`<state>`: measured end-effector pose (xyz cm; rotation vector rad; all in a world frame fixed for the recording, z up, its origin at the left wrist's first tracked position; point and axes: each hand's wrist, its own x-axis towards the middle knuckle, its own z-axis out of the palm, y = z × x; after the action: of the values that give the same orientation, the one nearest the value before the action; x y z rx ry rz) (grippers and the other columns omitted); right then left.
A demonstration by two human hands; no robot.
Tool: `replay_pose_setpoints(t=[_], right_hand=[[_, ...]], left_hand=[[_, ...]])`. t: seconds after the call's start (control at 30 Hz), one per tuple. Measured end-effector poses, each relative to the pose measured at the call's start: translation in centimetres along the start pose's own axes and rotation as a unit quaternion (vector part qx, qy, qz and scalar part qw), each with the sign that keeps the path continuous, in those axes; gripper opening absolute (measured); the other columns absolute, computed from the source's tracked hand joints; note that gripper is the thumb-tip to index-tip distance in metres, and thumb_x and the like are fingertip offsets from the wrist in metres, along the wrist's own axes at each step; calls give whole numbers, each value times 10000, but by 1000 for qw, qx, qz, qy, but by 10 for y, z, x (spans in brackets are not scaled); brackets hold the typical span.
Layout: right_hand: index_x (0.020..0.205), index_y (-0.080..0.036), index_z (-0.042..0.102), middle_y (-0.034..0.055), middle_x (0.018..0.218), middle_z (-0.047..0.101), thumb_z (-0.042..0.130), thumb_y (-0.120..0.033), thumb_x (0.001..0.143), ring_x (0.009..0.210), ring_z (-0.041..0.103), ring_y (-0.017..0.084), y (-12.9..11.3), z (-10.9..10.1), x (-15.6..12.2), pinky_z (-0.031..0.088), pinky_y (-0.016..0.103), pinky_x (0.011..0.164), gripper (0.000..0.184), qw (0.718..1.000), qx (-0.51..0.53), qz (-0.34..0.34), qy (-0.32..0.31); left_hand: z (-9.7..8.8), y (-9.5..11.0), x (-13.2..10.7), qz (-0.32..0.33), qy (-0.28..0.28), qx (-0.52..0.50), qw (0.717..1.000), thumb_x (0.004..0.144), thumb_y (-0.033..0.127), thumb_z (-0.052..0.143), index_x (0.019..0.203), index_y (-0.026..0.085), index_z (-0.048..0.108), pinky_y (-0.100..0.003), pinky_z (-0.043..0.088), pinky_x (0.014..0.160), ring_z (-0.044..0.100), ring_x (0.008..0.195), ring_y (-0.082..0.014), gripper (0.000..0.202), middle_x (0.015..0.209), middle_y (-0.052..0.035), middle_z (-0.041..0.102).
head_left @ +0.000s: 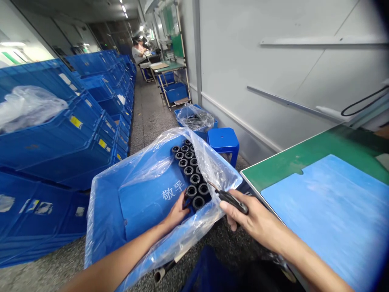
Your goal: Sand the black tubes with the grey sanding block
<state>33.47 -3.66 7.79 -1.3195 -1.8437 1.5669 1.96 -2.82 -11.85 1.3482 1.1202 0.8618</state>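
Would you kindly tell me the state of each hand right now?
Left hand: fingers at the black parts in the blue bin; whether it grips one cannot be told.
Right hand: closed, holding a black-handled tool.

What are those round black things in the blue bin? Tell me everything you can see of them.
The round black parts look like hollow cylinders with glossy rims around dark openings; their exact material is unclear. They stand packed in rows toward the right side of the blue bin, open ends up. Clear plastic film covers some along their right edge. The left hand is at the near end, its exact contact hidden. Most of their sides are out of sight.
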Motion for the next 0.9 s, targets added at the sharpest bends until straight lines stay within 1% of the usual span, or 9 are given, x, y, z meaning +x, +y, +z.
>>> replay_pose_setpoints(t=[0.13, 0.23, 0.3, 0.43, 0.5, 0.63, 0.73, 0.83, 0.9], right_hand=[[987, -230, 490, -27, 593, 650, 453, -622, 991, 629, 680, 202, -21, -13, 36, 496, 334, 747, 394, 997, -76, 2, -17], [984, -211, 513, -2, 579, 668, 471, -576, 983, 503, 657, 198, -35, -19, 60, 483, 321, 628, 367, 987, -127, 63, -80], [970, -199, 543, 16, 559, 671, 506, -546, 964, 414, 623, 192, -42, -19, 64, 447, 304, 535, 349, 974, -153, 115, -118], [895, -206, 582, 17, 503, 641, 575, -557, 917, 346, 590, 190, -45, -15, 51, 410, 289, 461, 351, 962, -199, 145, -114], [920, -208, 598, 8, 484, 627, 567, -589, 913, 319, 570, 184, -44, -12, 45, 400, 285, 440, 382, 962, -204, 149, -103], [1106, -204, 608, -18, 450, 596, 465, -649, 950, 291, 546, 182, -44, -7, 39, 389, 284, 420, 492, 965, -199, 153, -72], [1124, -209, 630, -4, 494, 620, 445, -654, 963, 356, 588, 188, -32, -6, 23, 424, 293, 475, 508, 976, -181, 110, -42], [1113, -233, 656, 32, 624, 673, 494, -639, 956, 570, 680, 220, -1, -1, -12, 467, 303, 602, 464, 979, -188, 44, 58], [1094, -257, 655, 37, 711, 687, 509, -619, 959, 689, 685, 232, 22, 9, -39, 459, 299, 635, 413, 976, -177, 24, 126]], left_hand=[[7, 4, -1, -35, 50, 128, 990, 742, 169, 726, 1630, 253, 62, -570, 186, 1257, 244, 1523, -384, 1112, 1676, -127, 239], [12, 9, 3, -38, 75, 175, 981, 728, 280, 796, 1630, 269, 5, -593, 132, 1257, 135, 1549, -387, 1200, 1705, -134, 96], [15, 14, 7, -34, 82, 181, 980, 725, 335, 813, 1631, 253, -15, -584, 104, 1262, 80, 1556, -380, 1230, 1707, -145, 44], [19, 25, 14, -26, 73, 192, 978, 758, 299, 783, 1632, 220, -31, -548, 146, 1262, 133, 1552, -371, 1197, 1699, -168, 81], [20, 29, 16, -6, 66, 197, 978, 758, 250, 769, 1632, 226, -4, -558, 150, 1260, 157, 1550, -364, 1167, 1698, -163, 102], [23, 29, 20, 20, 63, 201, 977, 730, 212, 785, 1627, 218, 60, -553, 188, 1253, 199, 1544, -348, 1154, 1692, -160, 157], [20, 25, 18, 18, 57, 199, 978, 703, 187, 786, 1623, 207, 127, -543, 199, 1253, 243, 1531, -347, 1132, 1678, -157, 218], [5, 25, 15, -6, 81, 192, 978, 728, 163, 709, 1579, 212, 300, -534, 187, 1260, 286, 1518, -331, 945, 1642, -131, 326], [-13, 31, 19, -32, 139, 183, 973, 789, 201, 647, 1513, 225, 424, -520, 233, 1249, 358, 1489, -306, 757, 1585, -115, 434]])
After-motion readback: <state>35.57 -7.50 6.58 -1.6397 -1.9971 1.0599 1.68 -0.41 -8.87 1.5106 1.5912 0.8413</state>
